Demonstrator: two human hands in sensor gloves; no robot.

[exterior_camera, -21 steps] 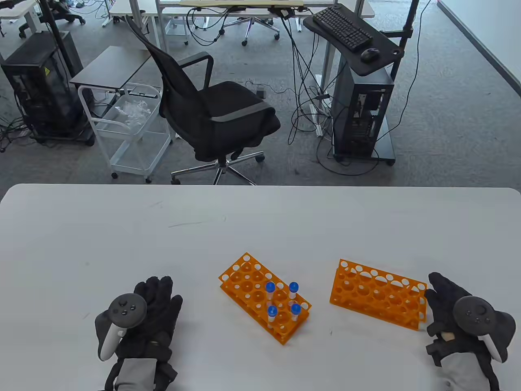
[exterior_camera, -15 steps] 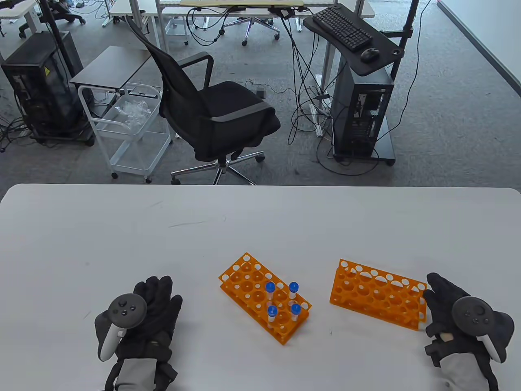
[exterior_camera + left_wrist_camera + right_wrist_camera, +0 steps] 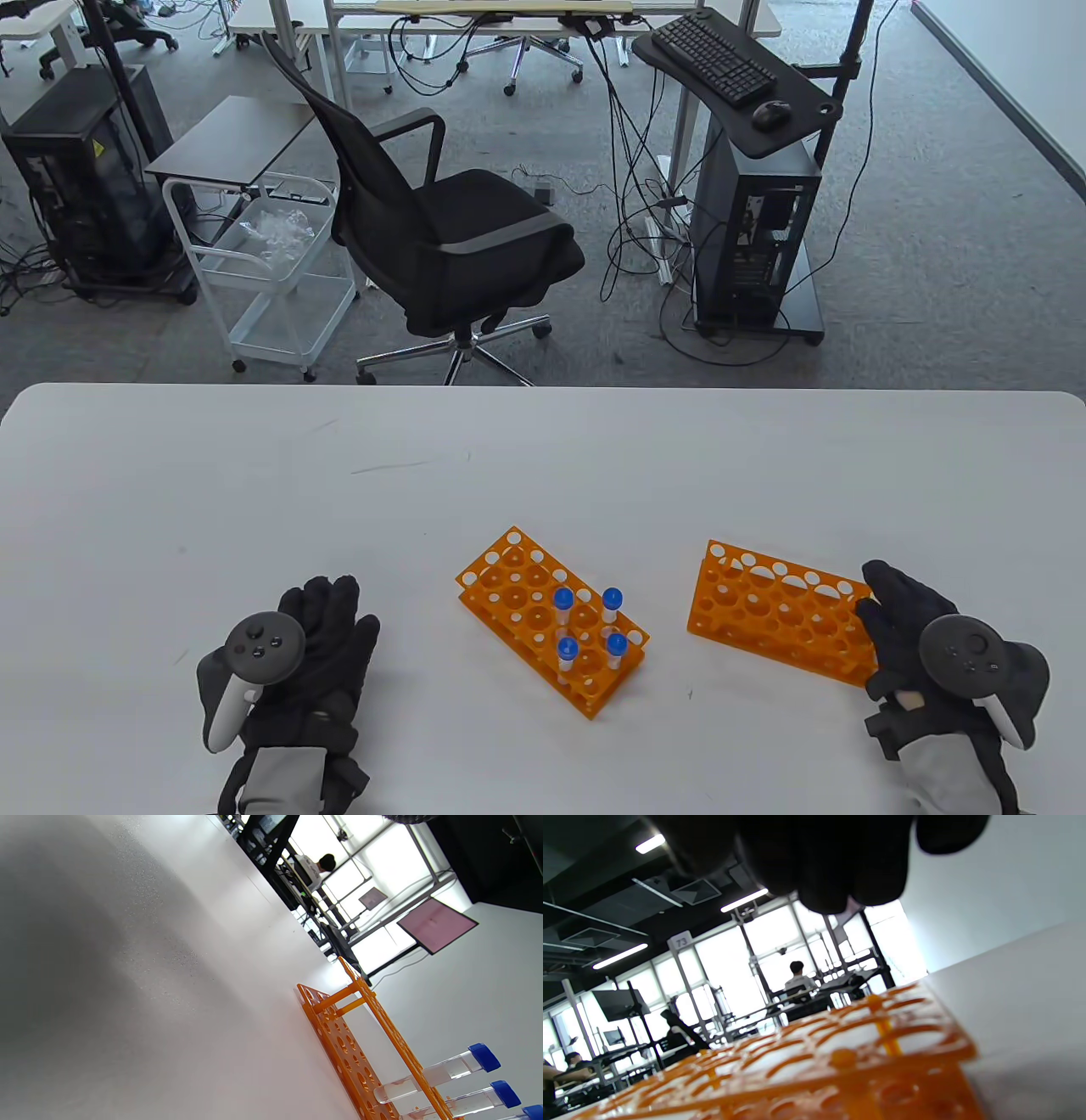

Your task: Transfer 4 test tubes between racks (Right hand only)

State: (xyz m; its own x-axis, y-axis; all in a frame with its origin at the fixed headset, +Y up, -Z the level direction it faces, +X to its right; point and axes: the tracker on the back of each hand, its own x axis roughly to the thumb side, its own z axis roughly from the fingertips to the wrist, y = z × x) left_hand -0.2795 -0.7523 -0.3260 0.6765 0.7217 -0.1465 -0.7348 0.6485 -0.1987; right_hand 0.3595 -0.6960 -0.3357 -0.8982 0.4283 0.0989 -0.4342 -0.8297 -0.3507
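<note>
An orange rack (image 3: 543,615) in the middle of the white table (image 3: 543,475) holds several blue-capped test tubes (image 3: 563,601) at its near end; the tubes also show in the left wrist view (image 3: 449,1069). A second orange rack (image 3: 776,613) to the right holds no tubes. My right hand (image 3: 891,615) hovers over that rack's right end, fingers extended and holding nothing; the rack fills the right wrist view (image 3: 840,1060) under my fingers (image 3: 823,861). My left hand (image 3: 327,620) rests flat on the table, left of the tube rack, holding nothing.
The table's far edge (image 3: 543,386) borders open floor with a black office chair (image 3: 441,238), a white cart (image 3: 271,272) and a computer stand (image 3: 747,221).
My right hand has moved left, from beside the empty rack's right end to over it. The left hand, racks and tubes have not moved.
</note>
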